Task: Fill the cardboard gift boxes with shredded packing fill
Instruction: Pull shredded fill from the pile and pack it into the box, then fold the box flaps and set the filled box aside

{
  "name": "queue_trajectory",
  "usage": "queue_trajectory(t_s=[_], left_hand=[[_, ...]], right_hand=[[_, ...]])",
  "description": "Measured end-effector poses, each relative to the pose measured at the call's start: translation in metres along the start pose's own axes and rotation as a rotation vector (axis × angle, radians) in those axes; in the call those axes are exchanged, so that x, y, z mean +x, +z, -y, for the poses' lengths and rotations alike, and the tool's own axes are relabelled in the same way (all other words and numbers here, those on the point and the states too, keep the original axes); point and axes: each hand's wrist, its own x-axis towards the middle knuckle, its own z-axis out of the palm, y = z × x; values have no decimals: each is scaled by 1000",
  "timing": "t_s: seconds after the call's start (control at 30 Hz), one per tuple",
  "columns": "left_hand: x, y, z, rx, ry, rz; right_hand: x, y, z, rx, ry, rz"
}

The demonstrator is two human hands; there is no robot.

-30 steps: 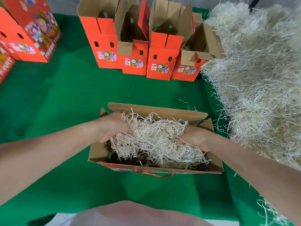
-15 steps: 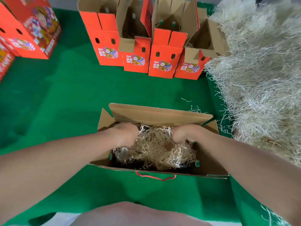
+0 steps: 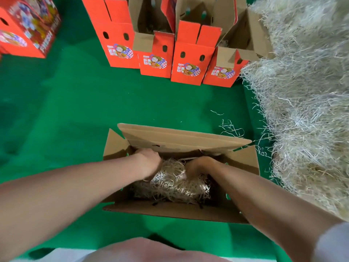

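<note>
An open cardboard gift box (image 3: 181, 140) lies on the green cloth in front of me, flaps spread, its far flap standing up. A wad of pale shredded fill (image 3: 175, 188) sits low inside it. My left hand (image 3: 149, 163) and my right hand (image 3: 198, 167) are both down in the box, one on each side of the wad. Their fingers curl into the fill and are partly hidden by it. The box's near wall hides the bottom.
A large pile of shredded fill (image 3: 306, 91) covers the right side of the table. Several open red gift boxes (image 3: 188, 59) stand in a row at the back. A closed red box (image 3: 28, 31) is at the far left. Loose strands (image 3: 230, 127) lie by the box.
The wad, which bulged above the rim a second ago, has sunk deep into the box. Both hands moved down and inward with it.
</note>
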Motion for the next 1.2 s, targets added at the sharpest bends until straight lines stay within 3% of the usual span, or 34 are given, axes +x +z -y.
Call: queue_trajectory(t_s=[0.13,0.27,0.4,0.57,0.63,0.73,0.87,1.07,1.13,1.2], left_hand=[[6,-2,-13,164,246,41],[13,-3,-28,274,373,272],[31,5,-33,187,391,266],[40,22,-37,141,385,205],[42,29,-34,148,367,190],[43,33,-30,125,329,195],[43,34,-28,165,271,259],[38,26,-15,334,171,371],[34,18,-18,376,222,327],[31,15,-21,438,317,207]], right_hand=[[11,5,-5,50,-8,-22],[7,1,-15,175,14,-70],[-18,-6,-27,-155,34,-132],[-28,18,-13,-373,-65,-496],[-24,25,-5,-493,-164,-556],[-11,33,-4,-673,-296,-379],[1,39,-17,-724,-88,-50],[-6,39,-22,-761,-36,17],[-13,36,-19,-762,-74,-2],[-19,32,-14,-733,-123,-149]])
